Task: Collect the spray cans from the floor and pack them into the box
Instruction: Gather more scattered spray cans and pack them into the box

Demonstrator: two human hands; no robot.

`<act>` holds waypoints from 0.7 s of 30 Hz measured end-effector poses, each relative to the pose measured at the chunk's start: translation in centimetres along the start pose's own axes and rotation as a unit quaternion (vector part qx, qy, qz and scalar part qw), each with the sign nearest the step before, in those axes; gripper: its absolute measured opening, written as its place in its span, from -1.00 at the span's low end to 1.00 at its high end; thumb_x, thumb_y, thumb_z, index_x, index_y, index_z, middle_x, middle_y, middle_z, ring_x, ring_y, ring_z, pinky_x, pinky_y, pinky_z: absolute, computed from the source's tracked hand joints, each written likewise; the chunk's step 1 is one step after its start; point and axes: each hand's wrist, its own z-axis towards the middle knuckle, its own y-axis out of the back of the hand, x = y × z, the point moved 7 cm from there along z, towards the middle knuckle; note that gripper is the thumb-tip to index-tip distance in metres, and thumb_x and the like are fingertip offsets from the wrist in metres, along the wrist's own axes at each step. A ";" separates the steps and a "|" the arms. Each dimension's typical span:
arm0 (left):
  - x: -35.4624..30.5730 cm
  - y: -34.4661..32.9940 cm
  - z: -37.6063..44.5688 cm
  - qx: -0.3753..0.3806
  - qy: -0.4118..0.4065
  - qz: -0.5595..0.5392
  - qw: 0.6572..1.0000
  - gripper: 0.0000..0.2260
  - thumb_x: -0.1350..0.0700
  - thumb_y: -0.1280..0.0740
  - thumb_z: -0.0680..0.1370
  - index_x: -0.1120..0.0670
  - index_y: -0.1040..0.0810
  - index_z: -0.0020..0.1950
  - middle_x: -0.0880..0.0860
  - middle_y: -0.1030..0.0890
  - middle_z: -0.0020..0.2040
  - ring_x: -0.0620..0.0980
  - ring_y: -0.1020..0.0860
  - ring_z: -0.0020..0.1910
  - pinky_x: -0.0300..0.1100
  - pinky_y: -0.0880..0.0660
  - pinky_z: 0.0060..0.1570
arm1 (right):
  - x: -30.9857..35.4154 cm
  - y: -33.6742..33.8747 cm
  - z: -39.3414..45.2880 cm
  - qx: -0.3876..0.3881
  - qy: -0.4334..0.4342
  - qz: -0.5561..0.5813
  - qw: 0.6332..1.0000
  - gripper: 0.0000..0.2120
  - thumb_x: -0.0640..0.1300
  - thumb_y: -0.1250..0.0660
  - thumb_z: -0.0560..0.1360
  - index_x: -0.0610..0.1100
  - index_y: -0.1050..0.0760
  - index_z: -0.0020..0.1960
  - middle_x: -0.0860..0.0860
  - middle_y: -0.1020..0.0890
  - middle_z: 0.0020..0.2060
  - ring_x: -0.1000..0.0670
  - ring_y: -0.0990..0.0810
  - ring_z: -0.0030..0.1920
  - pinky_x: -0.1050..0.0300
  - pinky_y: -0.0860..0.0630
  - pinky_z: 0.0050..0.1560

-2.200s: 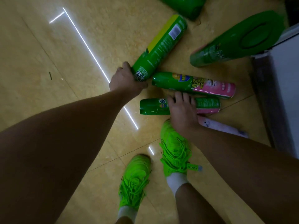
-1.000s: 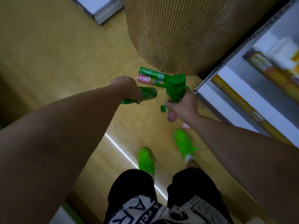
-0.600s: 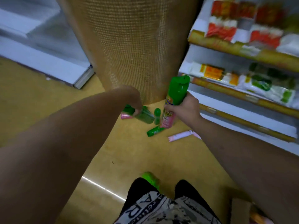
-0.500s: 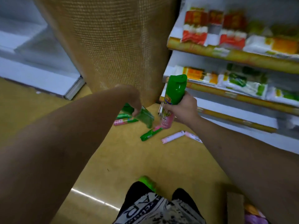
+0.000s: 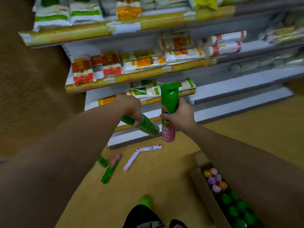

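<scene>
In the head view, the left hand [image 5: 131, 109] grips a green can [image 5: 144, 125] tilted nearly level, while the right hand [image 5: 179, 116] grips an upright pink-bottomed can [image 5: 169, 112]. The box [image 5: 204, 191] lies low to the right, nearer the right hand, its long axis running away down-right; more cans on the floor [image 5: 111, 169] remain left.

Both hands [image 5: 131, 107] [image 5: 179, 116] lifted cans [image 5: 144, 125] [image 5: 168, 111] off the floor [image 5: 148, 178], person stood up, and the box [image 5: 202, 191] came into view.

Shelves [image 5: 148, 74] fill the upper frame; the box [image 5: 204, 193] sits lower right, cans [image 5: 233, 206] upright inside — more spray cans [image 5: 111, 169] lie on the floor [image 5: 164, 186] at lower centre, left of it.
</scene>
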 end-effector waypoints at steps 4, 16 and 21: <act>-8.2 4.3 2.2 -0.026 -0.079 0.046 0.995 -0.60 -0.21 -0.55 0.23 0.02 -0.61 -0.12 0.03 -0.60 -0.13 0.00 -0.58 -0.20 -0.15 -0.53 -0.30 | -4.4 7.1 0.0 -0.076 -0.055 0.004 0.996 -0.38 0.06 -0.64 0.24 -0.08 -0.46 0.18 -0.01 -0.65 0.02 -0.05 -0.63 0.01 -0.06 -0.62 0.02; -27.7 14.6 9.7 -0.092 -0.314 0.172 0.929 -0.65 -0.15 -0.56 0.24 0.03 -0.55 -0.20 0.03 -0.60 -0.16 0.02 -0.61 -0.21 -0.10 -0.63 -0.16 | -14.2 20.3 -0.7 -0.270 -0.228 0.038 0.935 -0.40 -0.13 -0.64 0.24 0.01 -0.44 0.18 0.03 -0.62 -0.01 -0.03 -0.62 0.00 -0.12 -0.63 0.03; -35.0 16.1 9.2 -0.081 -0.394 0.215 0.890 -0.64 -0.12 -0.57 0.28 0.04 -0.54 -0.14 0.04 -0.56 -0.12 0.03 -0.60 -0.17 -0.11 -0.62 -0.19 | -17.0 24.4 -4.4 -0.365 -0.288 0.049 0.884 -0.31 -0.18 -0.64 0.16 0.00 -0.44 0.22 0.01 -0.62 0.03 -0.07 -0.61 0.04 -0.14 -0.63 0.04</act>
